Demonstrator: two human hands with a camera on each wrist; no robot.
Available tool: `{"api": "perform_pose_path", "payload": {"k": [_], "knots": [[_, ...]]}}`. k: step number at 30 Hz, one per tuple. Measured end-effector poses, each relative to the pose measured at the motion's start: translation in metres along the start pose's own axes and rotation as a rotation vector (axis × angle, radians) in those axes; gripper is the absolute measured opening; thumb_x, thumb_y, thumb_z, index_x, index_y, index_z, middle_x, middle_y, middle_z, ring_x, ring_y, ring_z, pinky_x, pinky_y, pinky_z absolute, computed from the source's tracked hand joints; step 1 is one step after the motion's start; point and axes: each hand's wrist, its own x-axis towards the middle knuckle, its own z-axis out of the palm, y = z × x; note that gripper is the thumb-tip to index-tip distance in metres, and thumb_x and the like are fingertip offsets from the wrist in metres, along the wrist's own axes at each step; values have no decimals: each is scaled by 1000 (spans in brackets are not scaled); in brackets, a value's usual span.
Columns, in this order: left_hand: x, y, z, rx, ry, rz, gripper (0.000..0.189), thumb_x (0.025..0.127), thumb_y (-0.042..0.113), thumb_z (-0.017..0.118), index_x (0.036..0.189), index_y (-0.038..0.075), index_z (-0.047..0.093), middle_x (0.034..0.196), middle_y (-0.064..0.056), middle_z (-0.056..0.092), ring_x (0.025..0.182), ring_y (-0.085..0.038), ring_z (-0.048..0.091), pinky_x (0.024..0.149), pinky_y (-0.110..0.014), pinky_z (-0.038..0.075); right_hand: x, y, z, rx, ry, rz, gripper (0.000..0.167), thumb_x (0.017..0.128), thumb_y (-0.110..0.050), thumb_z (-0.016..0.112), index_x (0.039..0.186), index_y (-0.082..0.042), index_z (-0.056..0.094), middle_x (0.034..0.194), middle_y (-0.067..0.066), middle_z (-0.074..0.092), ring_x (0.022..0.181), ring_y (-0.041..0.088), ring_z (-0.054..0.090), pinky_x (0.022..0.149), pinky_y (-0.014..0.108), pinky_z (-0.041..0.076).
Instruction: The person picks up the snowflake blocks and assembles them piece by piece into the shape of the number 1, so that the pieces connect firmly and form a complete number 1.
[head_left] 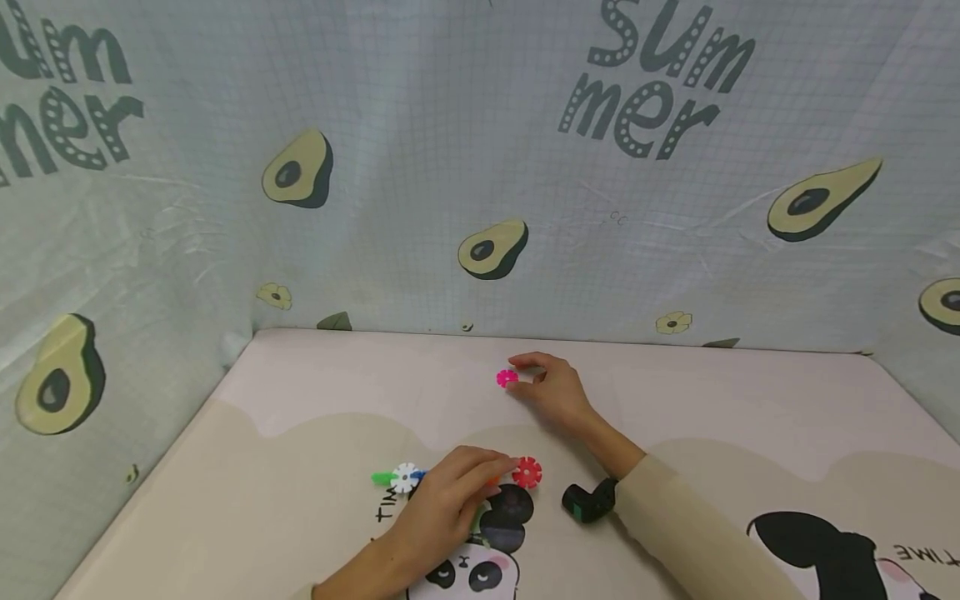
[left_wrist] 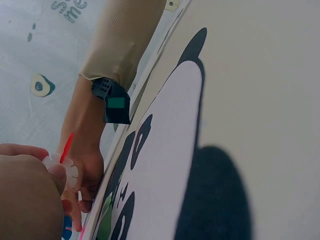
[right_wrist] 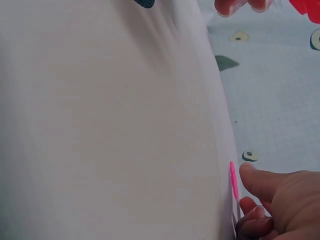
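Note:
My left hand [head_left: 446,500] pinches a joined row of notched plastic discs above the table. A green disc [head_left: 382,478], a white disc [head_left: 406,477] and a blue disc [head_left: 420,475] stick out on its left side. On the right an orange disc [head_left: 492,481] peeks from under the fingers, beside a red disc [head_left: 527,472]. The hand covers the middle of the row. Farther back, my right hand [head_left: 558,392] reaches with thumb and fingers apart around a pink disc [head_left: 507,378] at the table's far side. In the right wrist view the thumb is close to that pink disc [right_wrist: 234,180].
The pale table [head_left: 300,500] has printed pandas and cloud shapes. A cloth backdrop [head_left: 397,167] with avocado prints rises behind the far edge. A dark wrist device [head_left: 590,500] sits at my right cuff.

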Motion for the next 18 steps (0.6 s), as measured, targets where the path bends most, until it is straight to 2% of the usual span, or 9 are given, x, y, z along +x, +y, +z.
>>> {"api": "perform_pose_path", "payload": {"k": [4, 13, 18], "knots": [[0, -1, 0, -7, -1, 0, 39, 89, -3, 61, 126, 9, 59, 114, -3, 60, 104, -14, 57, 91, -21, 46, 2, 0, 1, -25, 4, -4, 35, 79, -13, 78, 113, -12, 69, 103, 3, 66, 65, 15, 46, 54, 26, 39], [0, 0, 0, 4, 5, 0, 45, 83, -7, 65, 125, 8, 60, 113, -2, 60, 103, -14, 57, 91, -21, 46, 3, -2, 4, -69, 24, -46, 29, 78, -8, 78, 107, -10, 71, 103, 4, 68, 63, 14, 48, 55, 27, 40], [1, 0, 0, 3, 6, -5, 45, 83, -7, 66, 125, 8, 60, 112, -2, 60, 103, -14, 57, 91, -21, 46, 3, -2, 4, -75, 38, -45, 26, 80, -8, 76, 105, -10, 72, 103, 4, 69, 69, 15, 50, 59, 28, 43]]}}
